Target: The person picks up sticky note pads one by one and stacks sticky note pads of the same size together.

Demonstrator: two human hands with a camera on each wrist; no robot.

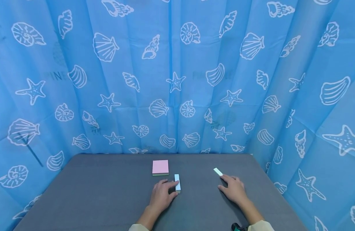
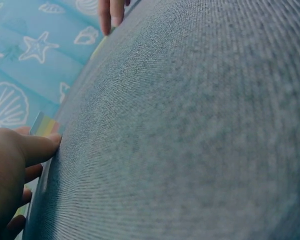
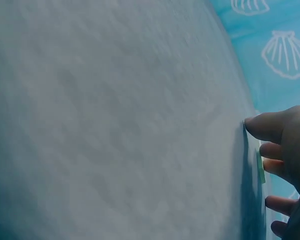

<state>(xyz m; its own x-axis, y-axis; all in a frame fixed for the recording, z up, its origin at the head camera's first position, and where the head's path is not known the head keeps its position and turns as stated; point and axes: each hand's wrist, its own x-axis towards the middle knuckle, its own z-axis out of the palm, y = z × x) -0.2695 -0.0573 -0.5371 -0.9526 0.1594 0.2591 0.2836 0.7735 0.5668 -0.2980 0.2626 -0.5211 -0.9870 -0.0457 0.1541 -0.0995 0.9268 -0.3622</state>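
A narrow stack of sticky notes (image 1: 177,183), light blue on top, lies in the middle of the table. My left hand (image 1: 160,196) pinches it, thumb at its near end and index finger at its left side. Blue, yellow and pink layers show at the stack's end (image 2: 43,125) in the left wrist view. Farther right, a thin pale green sticky-note strip (image 1: 217,171) lies at an angle. My right hand (image 1: 233,189) has a fingertip at the strip's near end, with the thumb spread away on the tabletop.
A square pad of sticky notes (image 1: 160,167), pink on top with a green lower edge, lies beyond my left hand. The grey cloth-like table (image 1: 108,189) meets a blue curtain (image 1: 177,80) with white shells at its back and right.
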